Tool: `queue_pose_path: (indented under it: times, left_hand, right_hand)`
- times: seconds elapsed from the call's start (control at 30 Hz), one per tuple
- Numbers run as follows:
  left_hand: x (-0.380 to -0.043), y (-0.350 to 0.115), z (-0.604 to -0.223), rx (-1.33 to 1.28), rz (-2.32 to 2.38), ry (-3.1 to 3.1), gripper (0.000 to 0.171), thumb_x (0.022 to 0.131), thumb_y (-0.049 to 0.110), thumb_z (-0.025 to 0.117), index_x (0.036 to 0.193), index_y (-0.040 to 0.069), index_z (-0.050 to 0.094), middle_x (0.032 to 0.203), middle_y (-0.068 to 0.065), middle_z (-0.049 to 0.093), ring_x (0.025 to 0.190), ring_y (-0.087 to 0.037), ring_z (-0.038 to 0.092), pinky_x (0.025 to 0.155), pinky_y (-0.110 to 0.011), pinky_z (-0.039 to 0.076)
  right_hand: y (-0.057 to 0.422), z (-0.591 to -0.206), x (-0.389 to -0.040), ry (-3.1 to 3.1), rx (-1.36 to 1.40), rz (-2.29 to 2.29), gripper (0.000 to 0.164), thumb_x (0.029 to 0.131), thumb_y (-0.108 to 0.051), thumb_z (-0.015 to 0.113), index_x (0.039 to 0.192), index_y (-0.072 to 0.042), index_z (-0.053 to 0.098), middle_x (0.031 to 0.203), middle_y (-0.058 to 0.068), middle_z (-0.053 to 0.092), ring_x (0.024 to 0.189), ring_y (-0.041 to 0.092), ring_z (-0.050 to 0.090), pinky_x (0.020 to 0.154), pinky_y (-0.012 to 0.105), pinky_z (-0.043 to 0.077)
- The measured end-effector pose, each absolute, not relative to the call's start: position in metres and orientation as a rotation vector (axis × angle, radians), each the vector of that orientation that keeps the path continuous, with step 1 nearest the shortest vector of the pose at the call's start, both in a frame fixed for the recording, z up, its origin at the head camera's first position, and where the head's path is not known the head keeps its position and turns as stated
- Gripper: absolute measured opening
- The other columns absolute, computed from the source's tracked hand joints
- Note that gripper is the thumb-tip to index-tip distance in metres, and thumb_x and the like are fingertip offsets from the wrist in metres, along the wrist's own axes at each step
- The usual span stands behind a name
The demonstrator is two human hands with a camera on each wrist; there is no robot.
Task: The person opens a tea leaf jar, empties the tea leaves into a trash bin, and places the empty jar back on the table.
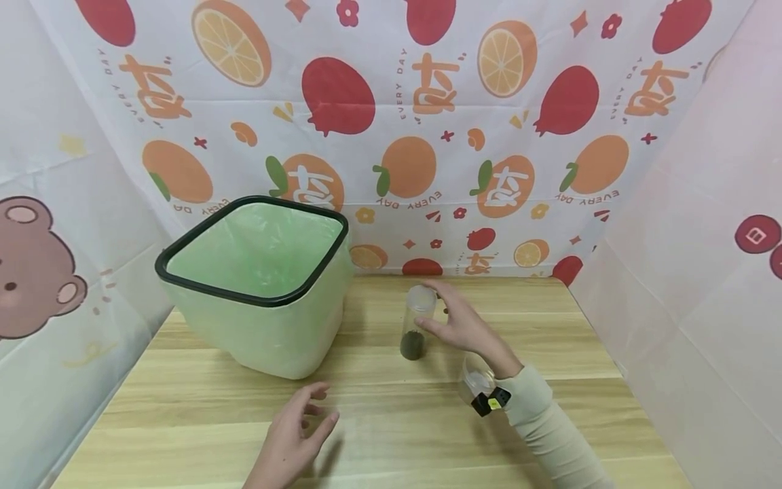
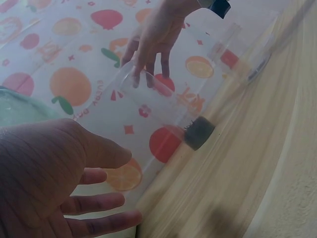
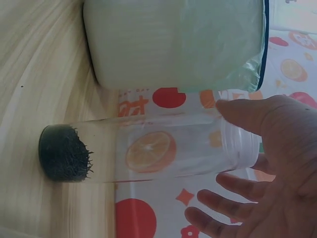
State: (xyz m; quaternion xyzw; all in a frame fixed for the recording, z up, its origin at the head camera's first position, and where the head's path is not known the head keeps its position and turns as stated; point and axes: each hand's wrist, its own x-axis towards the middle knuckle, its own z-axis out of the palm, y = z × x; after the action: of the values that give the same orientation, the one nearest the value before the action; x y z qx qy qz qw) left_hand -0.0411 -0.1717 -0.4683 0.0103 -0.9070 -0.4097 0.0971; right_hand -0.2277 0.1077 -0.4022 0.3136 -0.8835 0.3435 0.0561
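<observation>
A tall clear jar [image 1: 413,326] stands upright on the wooden table, with dark, needle-like shreds [image 3: 67,153] filling its bottom. A whitish translucent lid [image 1: 421,299] tops it. My right hand [image 1: 458,322] is around the lid end, thumb on the near side and fingers spread along the other; in the right wrist view the thumb [image 3: 242,113] overlaps the jar's neck and the fingers look loose. My left hand [image 1: 293,435] hovers low over the front of the table, fingers apart, holding nothing; its palm side shows in the left wrist view.
A pale green bin [image 1: 293,326] with a black rim and a liner bag stands at the left. Under my right wrist is a clear container [image 1: 473,377]. A fruit-print cloth [image 1: 391,238] hangs behind the table, with pale sheets on both sides.
</observation>
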Motion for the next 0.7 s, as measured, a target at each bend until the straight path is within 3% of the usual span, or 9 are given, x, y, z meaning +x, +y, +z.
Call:
queue_pose_path:
  times: [0.4, 0.7]
  left_hand:
    - [-0.0446, -0.1727, -0.4701, 0.014, -1.211, -2.674, 0.043, 0.079, 0.032, 0.068, 0.117, 0.027, 0.051, 0.111, 0.006, 0.060, 0.089, -0.014, 0.062, 0.067, -0.023, 0.049]
    - [-0.0474, -0.1731, -0.4694, 0.010, -1.232, -2.673, 0.043, 0.078, 0.030, 0.069, 0.117, 0.027, 0.051, 0.109, 0.005, 0.060, 0.088, -0.015, 0.062, 0.068, -0.025, 0.050]
  right_hand:
    - [0.1027, -0.4061, -0.2289, -2.692, 0.850, 1.094, 0.066, 0.077, -0.038, 0.067, 0.133, -0.021, 0.035, 0.124, -0.004, 0.048, 0.108, 0.016, 0.051, 0.078, 0.035, 0.052]
    - [0.1015, -0.4061, -0.2312, -2.707, 0.830, 1.176, 0.064, 0.078, -0.034, 0.068, 0.130, -0.017, 0.036, 0.120, 0.000, 0.050, 0.103, 0.018, 0.052, 0.079, 0.041, 0.053]
